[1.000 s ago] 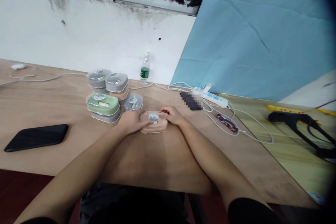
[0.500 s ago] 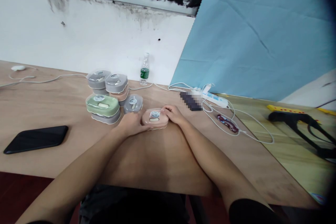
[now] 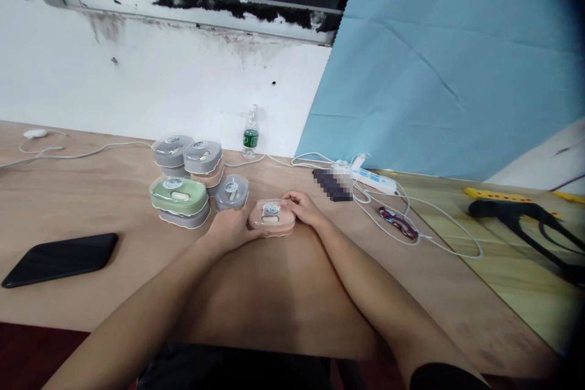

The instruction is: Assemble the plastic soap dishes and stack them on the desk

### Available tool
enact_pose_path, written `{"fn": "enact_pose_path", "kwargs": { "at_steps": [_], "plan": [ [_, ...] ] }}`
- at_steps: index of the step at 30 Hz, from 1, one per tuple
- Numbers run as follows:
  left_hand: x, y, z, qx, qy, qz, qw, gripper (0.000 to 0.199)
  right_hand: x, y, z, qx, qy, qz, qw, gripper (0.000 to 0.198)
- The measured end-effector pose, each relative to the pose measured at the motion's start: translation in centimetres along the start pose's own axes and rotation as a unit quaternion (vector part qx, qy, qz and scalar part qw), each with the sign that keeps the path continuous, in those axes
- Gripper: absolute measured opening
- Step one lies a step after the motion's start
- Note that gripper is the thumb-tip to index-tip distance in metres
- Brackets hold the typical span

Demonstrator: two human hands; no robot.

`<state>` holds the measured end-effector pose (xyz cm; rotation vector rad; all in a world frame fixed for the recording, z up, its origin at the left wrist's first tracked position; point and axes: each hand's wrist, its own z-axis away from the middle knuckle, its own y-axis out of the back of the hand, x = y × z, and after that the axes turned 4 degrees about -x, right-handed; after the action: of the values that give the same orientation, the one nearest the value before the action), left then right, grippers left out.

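A small pink lidded box point(image 3: 273, 225) with a round sticker and a pale clasp rests on the wooden table in front of me. My left hand point(image 3: 230, 230) grips its left end, the thumb along the near side. At the far right corner, the bent fingers of my right hand point(image 3: 302, 208) hold the same box. Just beyond my left hand stands a grey lidded box point(image 3: 232, 192). To its left, a green lidded box point(image 3: 178, 196) sits on a grey one, and behind that are stacks topped by grey boxes point(image 3: 203, 158).
A black phone point(image 3: 61, 259) lies at the left. By the wall stands a water bottle point(image 3: 250, 133). On the right are a dark pixelated item point(image 3: 329, 185), a power strip point(image 3: 375, 181), white cables, a dark red patterned object point(image 3: 397, 223) and a black frame-like object point(image 3: 512, 219).
My view has tilted up slightly, so the table and everything on it sit lower in the picture. Both hands stay on the pink box, with little visible movement.
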<state>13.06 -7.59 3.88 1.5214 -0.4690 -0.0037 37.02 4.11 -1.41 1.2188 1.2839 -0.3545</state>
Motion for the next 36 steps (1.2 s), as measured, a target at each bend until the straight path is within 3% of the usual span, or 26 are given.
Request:
{"fn": "enact_pose_path", "kwargs": {
  "at_steps": [10,17,36],
  "plan": [
    [0.2,-0.7,-0.1,0.024,0.018,-0.029,0.999,0.078,0.0,0.1,0.3,-0.018,0.033,0.042,0.998,0.032],
    [0.2,-1.1,-0.1,0.019,0.014,-0.020,1.000,0.077,0.0,0.0,0.5,0.058,0.071,0.079,0.993,0.034],
    [0.0,-0.4,-0.3,-0.015,0.045,0.009,0.999,0.062,0.1,-0.1,0.2,0.022,0.010,0.060,0.998,0.034]
  ]
}}
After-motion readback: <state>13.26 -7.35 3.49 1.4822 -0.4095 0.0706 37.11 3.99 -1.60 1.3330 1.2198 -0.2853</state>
